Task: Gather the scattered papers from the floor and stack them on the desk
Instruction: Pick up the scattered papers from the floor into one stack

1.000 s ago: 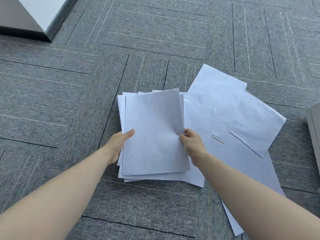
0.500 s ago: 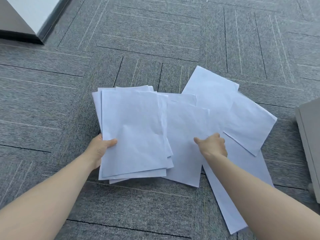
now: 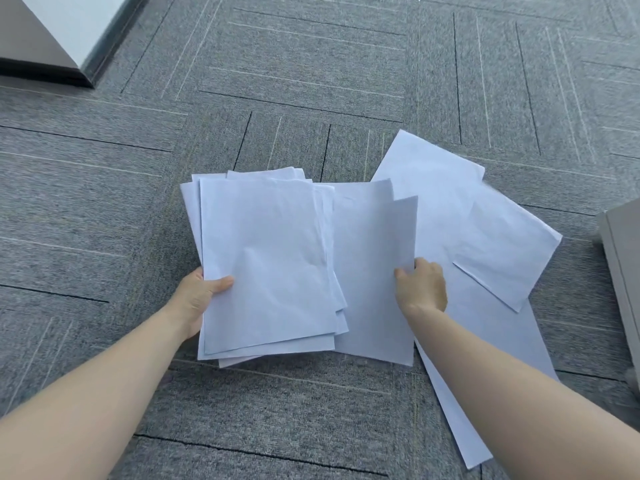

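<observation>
My left hand (image 3: 199, 296) grips a stack of several white papers (image 3: 266, 265) by its left edge, thumb on top, held just above the grey carpet. To its right my right hand (image 3: 420, 285) pinches the right edge of a single white sheet (image 3: 372, 271), which lies partly under the stack. More loose white sheets (image 3: 433, 188) lie on the floor further right, one small sheet (image 3: 502, 251) overlapping a long one that runs under my right forearm. The desk is not in view.
Grey carpet tiles (image 3: 311, 64) cover the floor. A dark furniture base and white panel (image 3: 52, 39) stand at the top left. A grey flat-edged object (image 3: 623, 265) sits at the right edge.
My right hand let go of the stack and moved right onto a single sheet, gripping its edge. My left hand shifted the stack to the left.
</observation>
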A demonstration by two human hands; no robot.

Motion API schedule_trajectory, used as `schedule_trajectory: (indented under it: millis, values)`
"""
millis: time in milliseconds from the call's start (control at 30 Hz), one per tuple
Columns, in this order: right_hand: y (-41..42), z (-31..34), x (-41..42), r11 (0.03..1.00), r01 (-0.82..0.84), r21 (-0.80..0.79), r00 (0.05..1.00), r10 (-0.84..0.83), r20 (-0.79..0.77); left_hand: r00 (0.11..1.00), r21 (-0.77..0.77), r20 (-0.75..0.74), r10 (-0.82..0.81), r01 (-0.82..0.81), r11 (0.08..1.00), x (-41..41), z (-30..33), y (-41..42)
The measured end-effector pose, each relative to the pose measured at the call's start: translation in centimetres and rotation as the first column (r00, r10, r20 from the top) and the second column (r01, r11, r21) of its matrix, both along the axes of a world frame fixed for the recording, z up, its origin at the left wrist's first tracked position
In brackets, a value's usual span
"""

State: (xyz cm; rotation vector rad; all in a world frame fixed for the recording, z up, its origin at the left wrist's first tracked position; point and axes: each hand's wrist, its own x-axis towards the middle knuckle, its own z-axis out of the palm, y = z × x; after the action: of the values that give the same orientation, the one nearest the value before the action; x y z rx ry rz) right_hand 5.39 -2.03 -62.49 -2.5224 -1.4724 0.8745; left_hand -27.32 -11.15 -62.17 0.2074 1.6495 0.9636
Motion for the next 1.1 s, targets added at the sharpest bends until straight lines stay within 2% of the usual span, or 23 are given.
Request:
schedule_trajectory:
  millis: [100, 200, 367, 533, 700, 967, 1100]
  values:
    - [0.6, 0.2, -0.3, 0.996, 0.079, 0.037, 0.986, -0.073, -0.15, 1.0, 0.007, 0.004, 0.012, -0.012, 1.0, 0.0, 0.1, -0.1]
    - [1.3, 0.6, -1.1, 0.988, 0.152, -0.003, 0.951, -0.148, -0.272, 1.0, -0.002, -0.001, 0.012, -0.012, 1.0, 0.1, 0.0, 0.0]
    - [1.4, 0.4, -1.0, 0.991, 0.132, 0.008, 0.954, -0.125, -0.274, 1.0, -0.017, -0.002, 0.002, -0.002, 1.0, 0.1, -0.2, -0.1]
    - [1.6, 1.7, -0.1, 0.97, 0.19, 0.154, 0.951, -0.143, -0.273, 1.0, -0.004, -0.016, 0.02, -0.02, 1.0, -0.1, 0.2, -0.1]
    - [2.4, 3.8, 1.4, 0.908, 0.283, 0.308, 0.91, -0.153, -0.386, 0.999, 0.014, -0.036, 0.036, -0.035, 0.999, 0.1, 0.6, -0.1]
    - [4.8, 8.0, 5.0, 0.754, 0.404, 0.517, 0.885, -0.179, -0.43, 0.996, 0.012, -0.088, 0.032, -0.031, 0.999, 1.6, 1.1, 0.4]
    - [5.5, 9.5, 6.3, 0.694, 0.477, 0.54, 0.823, -0.138, -0.551, 0.996, -0.001, -0.084, 0.004, -0.004, 1.0, 2.2, 1.2, 0.8]
